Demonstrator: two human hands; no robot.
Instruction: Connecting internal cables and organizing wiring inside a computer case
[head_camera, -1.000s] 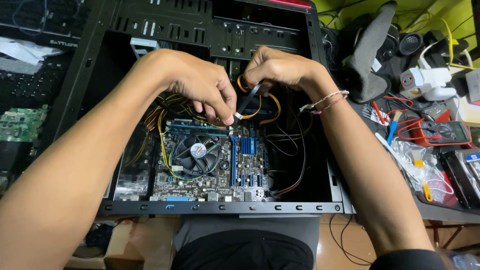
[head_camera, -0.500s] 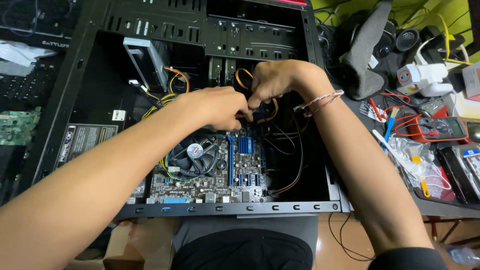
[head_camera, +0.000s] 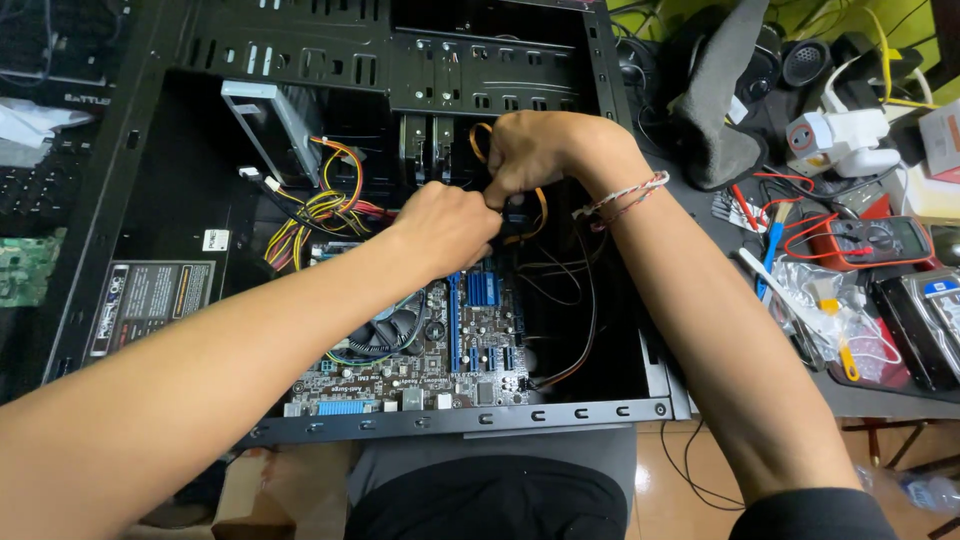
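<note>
Nearest, along the case's front lip: one motherboard (head_camera: 440, 350) lying flat in the open black computer case (head_camera: 450, 418), one round cooler fan (head_camera: 385, 330) left of a bank of blue memory slots (head_camera: 482, 288)

Just beyond, both hands meeting over the middle of the case, knuckles almost touching. Left hand (head_camera: 445, 228) curled into a loose fist, fingertips tucked under, pinching at something small and dark between the two hands; exactly what, hidden by the knuckles. Right hand (head_camera: 535, 150) closed tight from the far side, wrist with one braided bracelet (head_camera: 625, 198), fingers wrapped on the orange cable (head_camera: 540, 205) that loops out below the palm and again above the thumb

Key relation: cable end sitting directly between the two grips, long axis running near to far, right hand on it and the closer of the two, left hand coming in from the near left

Left of the hands, one bundle of yellow, red and black wires (head_camera: 315, 215) trailing to one silver drive (head_camera: 275, 125)

Far right on the bench: one red multimeter (head_camera: 875, 240), one white camera-like gadget (head_camera: 835, 140)
</note>
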